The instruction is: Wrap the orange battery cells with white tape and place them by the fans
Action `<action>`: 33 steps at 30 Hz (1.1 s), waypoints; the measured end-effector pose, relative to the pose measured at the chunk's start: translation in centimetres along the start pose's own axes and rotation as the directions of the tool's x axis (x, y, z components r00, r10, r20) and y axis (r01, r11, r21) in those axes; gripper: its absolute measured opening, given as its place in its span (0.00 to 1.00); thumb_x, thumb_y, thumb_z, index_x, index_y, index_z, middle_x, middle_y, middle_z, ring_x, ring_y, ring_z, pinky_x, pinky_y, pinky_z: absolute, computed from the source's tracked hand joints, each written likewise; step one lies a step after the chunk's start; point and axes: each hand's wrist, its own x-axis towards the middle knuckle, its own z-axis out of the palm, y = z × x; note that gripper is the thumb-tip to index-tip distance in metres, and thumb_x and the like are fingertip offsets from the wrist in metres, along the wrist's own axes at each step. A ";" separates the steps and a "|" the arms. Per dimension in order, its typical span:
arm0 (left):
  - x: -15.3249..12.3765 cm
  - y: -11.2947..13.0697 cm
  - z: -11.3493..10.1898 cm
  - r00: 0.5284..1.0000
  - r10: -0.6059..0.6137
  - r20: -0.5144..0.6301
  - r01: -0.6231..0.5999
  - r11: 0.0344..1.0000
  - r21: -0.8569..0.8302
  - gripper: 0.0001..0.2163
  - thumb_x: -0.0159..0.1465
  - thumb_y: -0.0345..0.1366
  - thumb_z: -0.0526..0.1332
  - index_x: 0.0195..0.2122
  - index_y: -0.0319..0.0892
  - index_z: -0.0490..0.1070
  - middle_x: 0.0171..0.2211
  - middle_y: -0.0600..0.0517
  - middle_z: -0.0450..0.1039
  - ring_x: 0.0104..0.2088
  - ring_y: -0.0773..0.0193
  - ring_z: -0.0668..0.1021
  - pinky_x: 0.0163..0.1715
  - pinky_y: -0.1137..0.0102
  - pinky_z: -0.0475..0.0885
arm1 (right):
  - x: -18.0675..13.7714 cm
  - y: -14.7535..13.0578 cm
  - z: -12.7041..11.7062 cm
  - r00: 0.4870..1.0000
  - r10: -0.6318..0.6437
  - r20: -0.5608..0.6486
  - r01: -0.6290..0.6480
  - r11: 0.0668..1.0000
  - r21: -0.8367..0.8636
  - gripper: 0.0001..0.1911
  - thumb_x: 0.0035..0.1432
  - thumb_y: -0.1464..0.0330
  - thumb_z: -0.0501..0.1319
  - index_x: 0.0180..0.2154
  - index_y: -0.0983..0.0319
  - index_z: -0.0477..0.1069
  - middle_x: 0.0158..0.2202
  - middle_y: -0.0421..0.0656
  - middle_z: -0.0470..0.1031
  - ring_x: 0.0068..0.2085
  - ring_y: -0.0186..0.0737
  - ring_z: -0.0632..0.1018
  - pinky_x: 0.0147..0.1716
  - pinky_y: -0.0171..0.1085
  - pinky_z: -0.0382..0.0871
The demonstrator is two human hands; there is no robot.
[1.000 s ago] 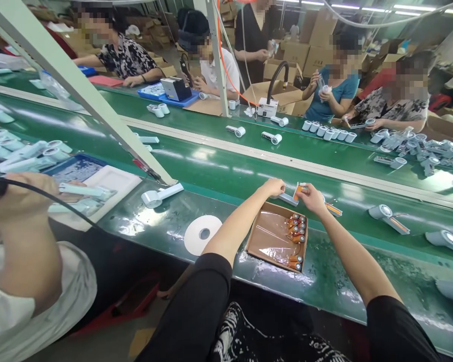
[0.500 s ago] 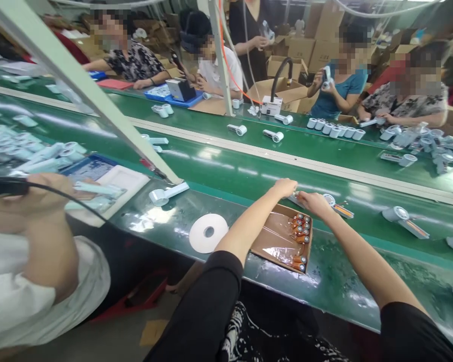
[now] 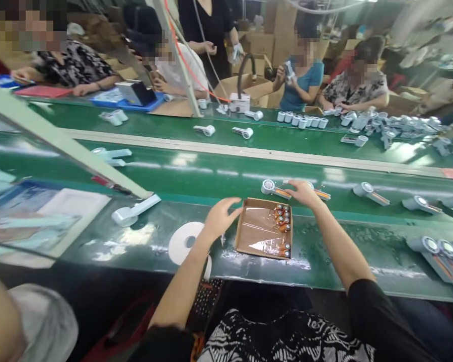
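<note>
My left hand (image 3: pixel 219 217) is beside the left edge of a shallow cardboard box (image 3: pixel 238 236), thumb and fingers apart, with nothing visible in it. In the box lie several small orange-wrapped cylinders with wires (image 3: pixel 283 221), along its right side, and clear plastic film. My right hand (image 3: pixel 304 193) is over the green belt behind the box, thumb and forefinger apart. Its fingertips are by the handle of a pale blue handheld fan body (image 3: pixel 269 187) with an orange strip; whether they touch it I cannot tell. Another such body (image 3: pixel 320 193) is partly behind this hand.
A white tape roll (image 3: pixel 179 244) lies left of my left arm. Further left are a pale fan part (image 3: pixel 126 216) and a slanted metal post (image 3: pixel 79 146). More fan bodies lie on the belt (image 3: pixel 370 193) and at right (image 3: pixel 438 251). Several people sit across the line.
My hands, together behind the box before, have separated. The left came back to the box's left side; the right stayed over the belt. The view has swung right.
</note>
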 end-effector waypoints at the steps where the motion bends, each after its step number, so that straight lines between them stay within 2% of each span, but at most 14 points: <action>1: -4.0 -2.4 -0.5 0.997 -0.031 -0.072 0.033 0.999 0.026 0.17 0.72 0.46 0.58 0.56 0.47 0.77 0.56 0.45 0.80 0.59 0.50 0.78 0.62 0.53 0.73 | -2.2 0.1 0.2 0.994 0.034 -0.106 -0.023 0.995 0.101 0.19 0.69 0.60 0.62 0.57 0.59 0.78 0.53 0.49 0.84 0.49 0.48 0.84 0.51 0.44 0.78; 4: -15.1 -9.2 -1.8 0.992 -0.120 -0.043 0.127 0.962 0.242 0.22 0.63 0.50 0.65 0.58 0.53 0.78 0.58 0.48 0.80 0.64 0.38 0.75 0.60 0.45 0.73 | -9.1 -1.1 1.8 0.916 0.147 -0.373 0.078 0.848 0.524 0.18 0.70 0.54 0.60 0.51 0.58 0.80 0.48 0.47 0.85 0.46 0.49 0.85 0.50 0.48 0.80; 7: -20.9 -11.4 -2.9 0.981 -0.192 0.035 0.164 0.909 0.383 0.25 0.62 0.44 0.65 0.62 0.54 0.75 0.61 0.48 0.77 0.66 0.33 0.72 0.57 0.45 0.75 | -14.0 -4.4 4.0 0.929 0.126 -0.349 0.155 0.723 0.673 0.15 0.67 0.53 0.64 0.43 0.56 0.81 0.41 0.46 0.86 0.41 0.49 0.86 0.46 0.48 0.81; 9: -21.1 -10.1 -3.8 0.989 -0.149 0.020 0.128 0.907 0.402 0.23 0.63 0.40 0.63 0.61 0.53 0.75 0.58 0.48 0.80 0.61 0.36 0.76 0.55 0.48 0.78 | -15.5 -7.3 5.1 0.968 0.085 -0.235 0.123 0.656 0.745 0.15 0.67 0.52 0.64 0.44 0.55 0.81 0.39 0.46 0.86 0.36 0.47 0.84 0.40 0.46 0.81; 12: -18.2 -5.4 -5.2 0.986 0.023 -0.162 0.047 0.908 0.416 0.25 0.65 0.37 0.66 0.64 0.50 0.71 0.54 0.44 0.81 0.58 0.40 0.77 0.57 0.47 0.77 | -16.4 -12.0 6.0 0.992 -0.037 0.119 -0.084 0.506 0.859 0.27 0.65 0.51 0.67 0.61 0.54 0.74 0.35 0.44 0.84 0.30 0.44 0.82 0.27 0.39 0.76; 14: -16.1 -1.9 -5.4 0.947 0.186 -0.262 -0.059 0.903 0.427 0.31 0.65 0.31 0.68 0.69 0.51 0.64 0.55 0.44 0.80 0.61 0.41 0.76 0.62 0.43 0.74 | -17.0 -14.8 6.4 0.916 -0.216 0.337 -0.226 0.414 0.881 0.39 0.59 0.50 0.72 0.67 0.54 0.67 0.35 0.43 0.84 0.31 0.43 0.84 0.25 0.35 0.73; 15: -15.3 -0.4 -5.3 0.926 0.258 -0.276 -0.125 0.898 0.421 0.34 0.65 0.27 0.67 0.71 0.52 0.62 0.55 0.45 0.80 0.63 0.42 0.75 0.63 0.42 0.73 | -17.4 -16.0 6.7 0.869 -0.300 0.393 -0.265 0.389 0.882 0.38 0.57 0.49 0.73 0.64 0.55 0.70 0.36 0.43 0.84 0.32 0.42 0.84 0.26 0.34 0.73; 18: -14.3 2.3 -4.0 0.884 0.327 -0.333 -0.207 0.915 0.348 0.36 0.64 0.21 0.66 0.70 0.57 0.62 0.51 0.48 0.80 0.65 0.43 0.73 0.62 0.43 0.75 | -19.1 -18.0 7.9 0.767 -0.460 0.448 -0.219 0.469 0.856 0.20 0.67 0.50 0.65 0.41 0.60 0.81 0.28 0.41 0.80 0.25 0.36 0.79 0.26 0.32 0.69; 20: -14.3 2.4 -2.9 0.892 0.186 -0.413 -0.109 0.973 0.202 0.33 0.66 0.25 0.67 0.70 0.55 0.62 0.53 0.47 0.78 0.65 0.43 0.74 0.58 0.47 0.80 | -19.9 -17.7 8.5 0.731 -0.523 0.438 -0.030 0.617 0.787 0.22 0.73 0.54 0.59 0.33 0.61 0.81 0.25 0.41 0.78 0.24 0.36 0.77 0.27 0.33 0.68; 22: -14.8 2.0 -1.6 0.901 -0.016 -0.433 0.018 1.000 0.001 0.29 0.69 0.32 0.66 0.70 0.52 0.62 0.58 0.43 0.73 0.62 0.45 0.75 0.51 0.55 0.85 | -20.1 -15.8 8.3 0.701 -0.582 0.412 0.179 0.703 0.688 0.19 0.72 0.55 0.61 0.39 0.61 0.82 0.29 0.43 0.81 0.28 0.38 0.79 0.30 0.35 0.70; 24: -15.3 1.6 -0.5 0.913 -0.124 -0.387 0.083 0.989 -0.121 0.27 0.70 0.36 0.65 0.69 0.50 0.62 0.61 0.41 0.69 0.62 0.46 0.75 0.45 0.61 0.86 | -19.4 -12.8 6.7 0.724 -0.595 0.350 0.292 0.724 0.625 0.20 0.70 0.53 0.64 0.52 0.59 0.81 0.41 0.47 0.84 0.33 0.40 0.81 0.35 0.37 0.74; 26: -15.7 1.6 0.4 0.923 -0.111 -0.367 0.067 0.989 -0.131 0.27 0.70 0.37 0.66 0.69 0.51 0.63 0.61 0.41 0.68 0.63 0.45 0.74 0.43 0.61 0.87 | -17.9 -9.4 4.3 0.779 -0.566 0.269 0.340 0.742 0.577 0.24 0.69 0.53 0.65 0.60 0.57 0.76 0.50 0.49 0.83 0.43 0.43 0.82 0.44 0.40 0.76; 28: -15.9 2.1 1.0 0.931 -0.080 -0.357 0.039 0.992 -0.119 0.29 0.69 0.35 0.67 0.69 0.53 0.63 0.60 0.42 0.69 0.63 0.44 0.73 0.43 0.60 0.87 | -16.2 -6.7 1.9 0.799 -0.537 0.271 0.386 0.804 0.453 0.19 0.70 0.57 0.64 0.58 0.56 0.78 0.51 0.50 0.82 0.53 0.49 0.79 0.52 0.46 0.73; 33: -15.5 3.0 1.6 0.949 -0.033 -0.314 -0.012 0.990 -0.141 0.29 0.69 0.33 0.65 0.70 0.55 0.61 0.59 0.43 0.71 0.64 0.45 0.72 0.43 0.59 0.87 | -13.6 -4.6 0.6 0.708 -0.506 0.493 0.450 0.861 0.238 0.12 0.71 0.65 0.61 0.50 0.54 0.82 0.52 0.50 0.82 0.63 0.55 0.74 0.58 0.54 0.59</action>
